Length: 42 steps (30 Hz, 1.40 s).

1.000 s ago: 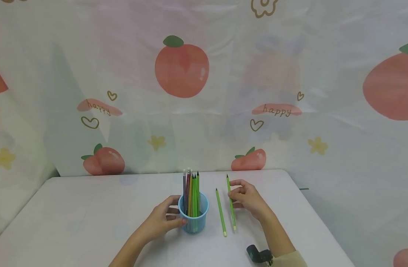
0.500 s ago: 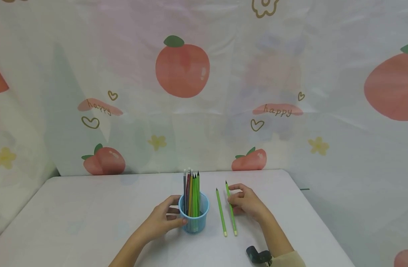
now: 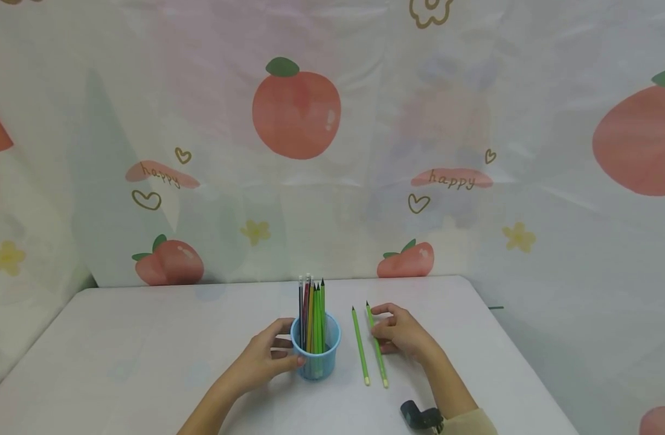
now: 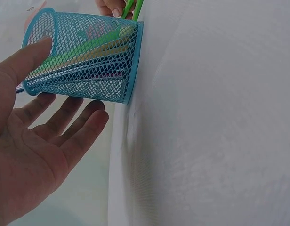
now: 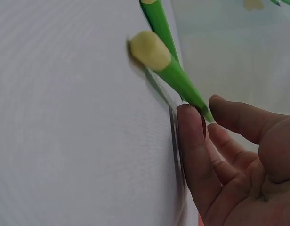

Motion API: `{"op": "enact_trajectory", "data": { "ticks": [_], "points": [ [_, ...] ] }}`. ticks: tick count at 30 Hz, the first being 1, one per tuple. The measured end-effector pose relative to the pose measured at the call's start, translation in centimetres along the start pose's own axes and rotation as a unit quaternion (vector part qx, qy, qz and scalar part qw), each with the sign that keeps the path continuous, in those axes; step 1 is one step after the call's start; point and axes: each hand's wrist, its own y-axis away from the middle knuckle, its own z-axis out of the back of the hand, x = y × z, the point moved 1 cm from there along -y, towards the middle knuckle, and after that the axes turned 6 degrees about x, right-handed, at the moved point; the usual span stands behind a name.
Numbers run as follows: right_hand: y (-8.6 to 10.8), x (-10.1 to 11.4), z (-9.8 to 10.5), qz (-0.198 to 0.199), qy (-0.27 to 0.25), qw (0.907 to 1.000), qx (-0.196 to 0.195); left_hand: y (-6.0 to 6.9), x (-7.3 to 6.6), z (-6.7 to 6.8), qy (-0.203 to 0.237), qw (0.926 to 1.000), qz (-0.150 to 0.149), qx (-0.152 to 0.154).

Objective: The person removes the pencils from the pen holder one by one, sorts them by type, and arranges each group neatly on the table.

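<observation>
A light-blue mesh pencil cup [image 3: 318,366] stands upright on the table with several pencils [image 3: 318,311] in it, green, yellow and darker ones. My left hand [image 3: 263,362] holds the cup from its left side, thumb at the front near the rim and fingers behind. To the right of the cup, a green pencil [image 3: 360,344] lies on the table, black tip away from me. Beside it, a second green pencil [image 3: 380,360] with a pale yellow end [image 5: 149,49] is between the thumb and fingers of my right hand [image 3: 404,333], which pinches it near its middle.
Both hands work over a white table [image 3: 147,350]. A small black device [image 3: 421,415] sits by the right wrist, next to a beige sleeve [image 3: 470,423]. A fruit-printed cloth [image 3: 343,205] hangs behind the table.
My right hand has moved slightly toward me with the green pencil, and the pencil's tip has shifted a little left, toward the other pencil. The left hand and the cup have stayed put.
</observation>
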Motion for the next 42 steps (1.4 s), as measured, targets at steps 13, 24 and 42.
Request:
{"op": "enact_trajectory", "data": {
  "ticks": [13, 24, 42],
  "points": [
    [-0.1, 0.2, -0.2, -0.007, 0.011, 0.9999, 0.001, 0.1, -0.1, 0.0, 0.0, 1.0, -0.001, 0.0],
    [0.7, 1.5, -0.9, 0.021, 0.031, 0.9993, 0.007, 0.2, 0.1, -0.1, 0.001, 1.0, -0.006, -0.001],
    [2.5, 4.4, -2.6, 0.109, 0.031, 0.9892, 0.093, -0.1, 0.2, -0.1, -0.001, 1.0, -0.002, 0.0]
  ]
}}
